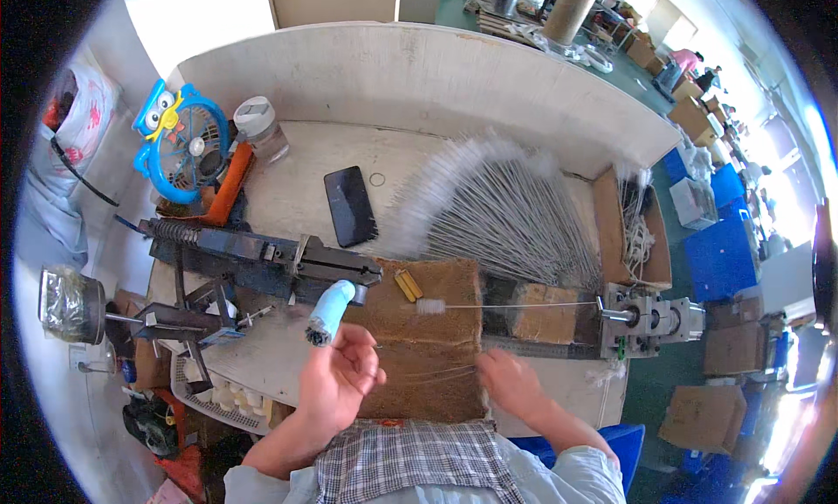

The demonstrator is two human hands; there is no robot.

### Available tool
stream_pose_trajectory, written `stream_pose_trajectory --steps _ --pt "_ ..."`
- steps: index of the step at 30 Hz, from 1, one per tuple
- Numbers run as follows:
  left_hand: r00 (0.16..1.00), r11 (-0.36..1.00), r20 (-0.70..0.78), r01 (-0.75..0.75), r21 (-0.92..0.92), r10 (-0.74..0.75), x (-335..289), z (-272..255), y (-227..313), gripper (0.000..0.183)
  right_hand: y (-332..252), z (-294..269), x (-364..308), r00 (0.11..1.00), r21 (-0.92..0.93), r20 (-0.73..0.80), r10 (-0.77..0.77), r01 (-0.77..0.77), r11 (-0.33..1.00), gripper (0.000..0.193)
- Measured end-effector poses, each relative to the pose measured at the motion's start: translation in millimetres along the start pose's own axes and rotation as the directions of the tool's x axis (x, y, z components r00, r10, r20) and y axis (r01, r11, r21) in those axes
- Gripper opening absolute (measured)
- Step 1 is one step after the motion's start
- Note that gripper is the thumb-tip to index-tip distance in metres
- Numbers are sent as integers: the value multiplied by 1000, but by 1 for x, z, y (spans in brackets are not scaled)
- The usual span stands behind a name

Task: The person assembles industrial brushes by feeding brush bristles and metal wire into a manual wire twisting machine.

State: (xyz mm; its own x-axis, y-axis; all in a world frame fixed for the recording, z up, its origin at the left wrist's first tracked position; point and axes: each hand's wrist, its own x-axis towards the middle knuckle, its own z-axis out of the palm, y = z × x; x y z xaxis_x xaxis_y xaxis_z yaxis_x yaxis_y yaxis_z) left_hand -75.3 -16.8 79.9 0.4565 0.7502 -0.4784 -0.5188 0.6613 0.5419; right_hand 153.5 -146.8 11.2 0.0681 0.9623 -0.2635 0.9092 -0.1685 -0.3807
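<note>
My left hand (342,375) is over the left edge of the brown cloth pad (428,338), fingers curled in; whatever is inside them is too small to tell. Just above it sticks up a blue-wrapped handle (330,310), beside the dark metal clamp (323,261). At the pad's right edge my right hand (511,382) is closed in a pinch on thin wire (441,375), which stretches across the pad toward the left hand. Farther back, a wire brush (430,306) with white bristles lies level, its stem reaching the metal chuck (615,315) on the right.
A fan-shaped heap of wire brushes (515,212) covers the table's back right, next to a cardboard box (605,220). A yellow lighter (408,286) lies on the pad. Behind are a black phone (349,207), a clear jar (262,130) and a blue fan (188,146).
</note>
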Motion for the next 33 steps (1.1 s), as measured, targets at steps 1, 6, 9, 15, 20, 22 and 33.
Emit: stream_pose_trajectory --steps 1,6,9,15,20,22,33 --pt "988 981 143 28 194 -57 -2 -6 1 38 11 -10 -1 991 -60 -83 -108 103 993 14" --pt "810 774 387 125 621 -441 -7 9 8 28 83 -88 -24 898 -282 -403 -178 64 957 25" --pt "735 604 487 -132 786 -472 15 15 -16 19 98 -120 -32 812 -221 -561 -158 37 975 26" --pt "634 -561 766 -599 571 103 104 36 -104 23 97 -129 -8 731 26 -680 57 -54 998 17" --pt "622 -705 772 -490 512 129 131 47 -82 12 111 -123 7 798 115 -590 122 -67 991 16" --pt "614 -685 770 -486 543 175 148 67 -65 8 113 -123 3 827 190 -532 181 -92 977 17" --pt "688 -106 625 -636 764 369 64 0 -58 21 92 -142 13 953 236 -302 16 59 970 19"
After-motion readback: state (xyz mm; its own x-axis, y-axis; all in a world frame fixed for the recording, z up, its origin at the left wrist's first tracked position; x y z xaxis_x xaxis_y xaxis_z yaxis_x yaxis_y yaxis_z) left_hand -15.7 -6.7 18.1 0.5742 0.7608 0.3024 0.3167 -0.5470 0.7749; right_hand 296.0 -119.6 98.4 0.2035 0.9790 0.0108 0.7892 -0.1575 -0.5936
